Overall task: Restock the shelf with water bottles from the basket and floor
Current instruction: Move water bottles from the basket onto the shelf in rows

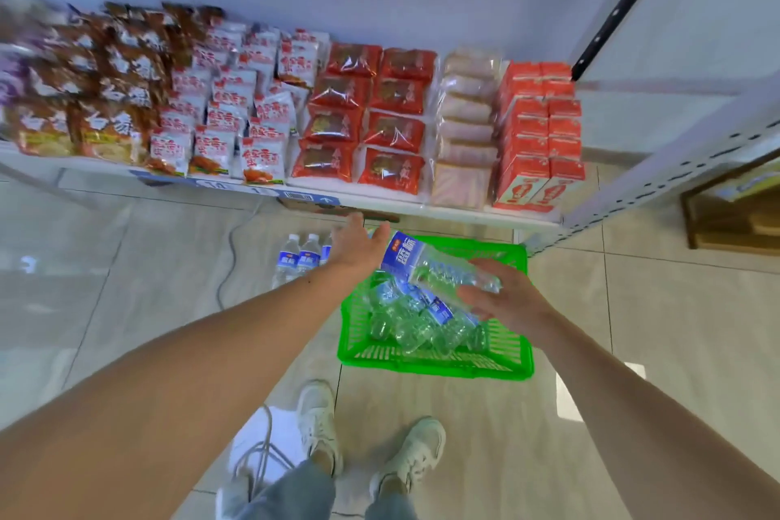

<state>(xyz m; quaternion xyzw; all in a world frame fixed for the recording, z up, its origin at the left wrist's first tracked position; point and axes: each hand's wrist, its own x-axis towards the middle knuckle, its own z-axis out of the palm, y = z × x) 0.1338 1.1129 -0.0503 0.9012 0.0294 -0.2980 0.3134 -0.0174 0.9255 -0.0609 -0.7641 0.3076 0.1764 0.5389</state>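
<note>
Bottles [300, 258] stand upright on the floor at the left, just beyond the left hand [358, 243], which reaches forward with fingers straight and holds nothing. To its right, the right hand [502, 296] grips one water bottle [426, 264] by its lower end; the long axis lies tilted, running far-left toward the left hand and almost touching it. Below it, more bottles lie in the green basket [434, 367]. The shelf [422, 205] is far from both hands, so the held bottle must go forward.
</note>
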